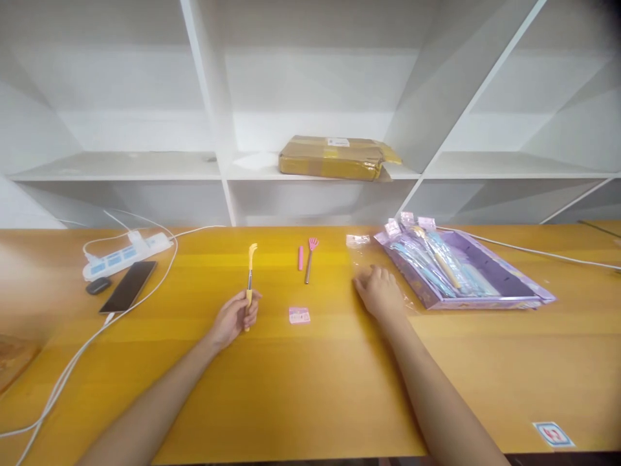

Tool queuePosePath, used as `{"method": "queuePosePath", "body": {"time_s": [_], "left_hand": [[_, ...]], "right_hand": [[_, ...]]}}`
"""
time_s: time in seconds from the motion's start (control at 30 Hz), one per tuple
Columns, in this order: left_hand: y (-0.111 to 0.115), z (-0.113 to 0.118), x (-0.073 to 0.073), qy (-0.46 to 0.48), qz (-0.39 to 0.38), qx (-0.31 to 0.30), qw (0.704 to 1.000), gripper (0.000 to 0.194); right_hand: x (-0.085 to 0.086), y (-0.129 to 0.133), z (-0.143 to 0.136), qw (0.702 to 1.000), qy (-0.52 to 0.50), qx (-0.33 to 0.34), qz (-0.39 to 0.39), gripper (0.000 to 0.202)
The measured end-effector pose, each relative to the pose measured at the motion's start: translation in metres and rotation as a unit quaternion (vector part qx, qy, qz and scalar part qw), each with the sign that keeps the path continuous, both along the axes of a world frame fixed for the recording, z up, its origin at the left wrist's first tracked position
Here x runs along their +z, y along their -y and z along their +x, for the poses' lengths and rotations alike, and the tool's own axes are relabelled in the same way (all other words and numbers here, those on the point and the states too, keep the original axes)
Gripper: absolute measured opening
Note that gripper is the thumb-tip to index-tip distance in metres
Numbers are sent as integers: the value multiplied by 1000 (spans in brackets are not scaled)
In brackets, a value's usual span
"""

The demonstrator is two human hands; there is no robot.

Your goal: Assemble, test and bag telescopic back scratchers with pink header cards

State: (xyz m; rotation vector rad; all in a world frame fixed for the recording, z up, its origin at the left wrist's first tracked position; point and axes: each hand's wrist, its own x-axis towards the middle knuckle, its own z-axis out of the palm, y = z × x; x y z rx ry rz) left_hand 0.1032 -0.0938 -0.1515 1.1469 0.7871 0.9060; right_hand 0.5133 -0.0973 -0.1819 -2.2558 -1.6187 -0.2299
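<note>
My left hand (pixel 237 317) is closed round the handle of a yellow stick (pixel 251 265) with a curved, claw-like tip pointing up. My right hand (pixel 381 291) rests on a clear plastic bag (pixel 359 254) on the table, its fingers bent; whether they pinch the bag is hard to tell. Between the hands lie a short pink tube (pixel 300 257), a stick with a pink claw head (pixel 309 260) and a small pink card (pixel 299 315). To the right of my right hand, a purple box (pixel 504 275) holds several wrapped sticks (pixel 436 262), some blue, one yellow.
A white power strip (pixel 127 256), a dark phone (pixel 129 287), a small black case (pixel 98 285) and white cables (pixel 72 366) occupy the table's left. Behind, a taped brown package (pixel 334 158) sits on a white shelf (pixel 160 167). A sticker (pixel 554 434) is at the front right.
</note>
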Motion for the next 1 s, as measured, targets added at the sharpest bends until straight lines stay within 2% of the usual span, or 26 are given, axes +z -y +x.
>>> {"method": "queuePosePath", "body": {"time_s": [0.13,0.3,0.47,0.6,0.7,0.83,1.0], "left_hand": [[-2,-8,0,63,-74,-24,995,24],[-2,-8,1,74,-100,-1,992,29],[3,-8,-6,47,-96,-28,994,35],[7,-4,-11,12,-54,-5,998,42],[9,-2,-10,0,-29,-3,1000,45],[12,-1,-8,-5,-8,-35,999,38],[17,-1,-4,-7,1,-16,1000,31]], "right_hand": [[-2,-1,3,1000,12,-19,-8,60],[-4,2,15,998,-7,-55,8,65],[-12,-1,23,987,-152,-33,25,62],[-13,-5,23,980,-192,-34,37,49],[-8,-5,21,975,-210,-32,61,40],[9,1,14,963,-245,-25,111,40],[30,11,-12,912,-378,13,161,48]]}}
